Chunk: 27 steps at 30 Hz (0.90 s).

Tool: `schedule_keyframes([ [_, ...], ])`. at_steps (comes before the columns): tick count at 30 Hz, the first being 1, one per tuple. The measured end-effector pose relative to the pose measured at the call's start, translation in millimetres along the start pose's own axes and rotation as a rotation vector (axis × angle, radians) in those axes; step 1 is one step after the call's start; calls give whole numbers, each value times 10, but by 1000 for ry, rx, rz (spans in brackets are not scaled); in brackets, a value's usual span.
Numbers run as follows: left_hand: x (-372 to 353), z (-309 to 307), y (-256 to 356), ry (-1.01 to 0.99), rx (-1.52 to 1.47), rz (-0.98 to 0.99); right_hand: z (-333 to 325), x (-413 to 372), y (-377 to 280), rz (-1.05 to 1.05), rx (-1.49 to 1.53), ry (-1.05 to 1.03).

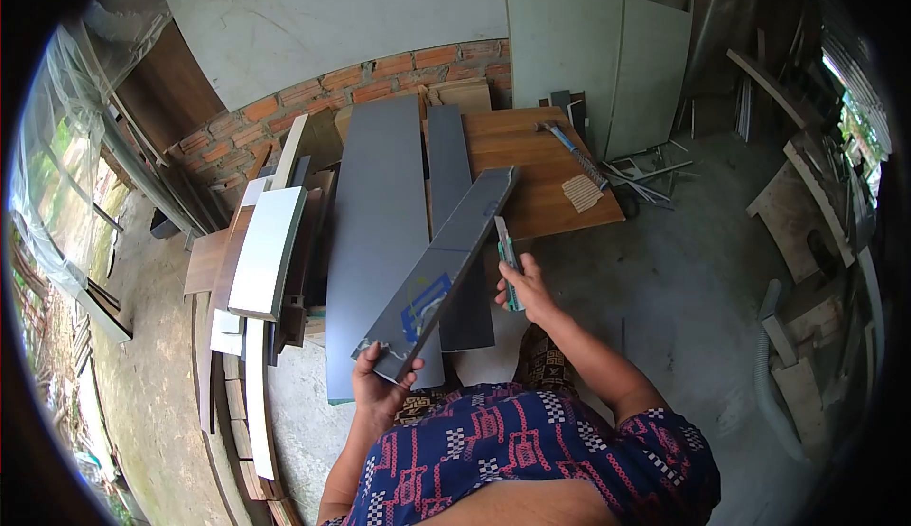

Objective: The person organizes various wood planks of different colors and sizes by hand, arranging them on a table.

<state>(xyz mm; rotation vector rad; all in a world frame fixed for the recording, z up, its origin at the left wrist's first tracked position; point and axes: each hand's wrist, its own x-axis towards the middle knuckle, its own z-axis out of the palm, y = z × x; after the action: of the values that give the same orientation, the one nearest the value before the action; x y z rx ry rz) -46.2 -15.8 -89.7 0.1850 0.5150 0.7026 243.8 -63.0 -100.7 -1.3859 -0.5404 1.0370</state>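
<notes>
A long dark grey board point(441, 265) with a blue mark near its lower end is held up at a slant. My left hand point(381, 388) grips its lower end, thumb on the face and fingers at the far edge. To the right of the board, my right hand point(529, 289) is closed round a green utility knife point(511, 265), its tip pointing up and away from me, close to the board's edge but apart from it. Beneath lie a wide grey panel point(380, 203) and a narrower grey panel point(449, 151).
A brown wooden board point(512, 147) at the back bears a hammer point(574, 151) and a piece of corrugated cardboard point(582, 193). White and brown boards point(269, 251) are stacked at the left. Offcuts point(655, 173) and a grey hose point(767, 374) lie at the right.
</notes>
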Motion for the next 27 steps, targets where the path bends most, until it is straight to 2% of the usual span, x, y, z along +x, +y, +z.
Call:
schedule_keyframes([
  [3, 46, 28, 148, -9, -86, -50, 85, -186, -263, -171, -124, -108],
  [4, 35, 113, 177, 51, -46, -50, 160, -264, -324, -231, -167, -187],
  [7, 22, 234, 230, 35, -110, -117, 446, -467, -322, -448, -219, -406],
  [9, 26, 264, 247, 33, -131, -133, 546, -585, -341, -454, -376, -549],
  [11, 12, 280, 295, 29, -134, -137, 640, -559, -237, -621, -411, -605],
  [13, 20, 276, 317, 12, -127, -155, 640, -518, -223, -625, -465, -634],
  [16, 17, 338, 308, 8, -146, -125, 577, -374, -161, -433, -441, -710],
  [20, 9, 375, 349, 57, -243, -125, 446, -25, -109, -480, -302, -615],
  [23, 15, 385, 387, 70, -300, -113, 234, 303, -159, -366, -189, -483],
  [25, 18, 383, 398, 74, -311, -103, 75, 593, -102, -248, -22, -345],
  [27, 9, 370, 399, 88, -287, -94, -112, 899, -33, -196, 84, -122],
])
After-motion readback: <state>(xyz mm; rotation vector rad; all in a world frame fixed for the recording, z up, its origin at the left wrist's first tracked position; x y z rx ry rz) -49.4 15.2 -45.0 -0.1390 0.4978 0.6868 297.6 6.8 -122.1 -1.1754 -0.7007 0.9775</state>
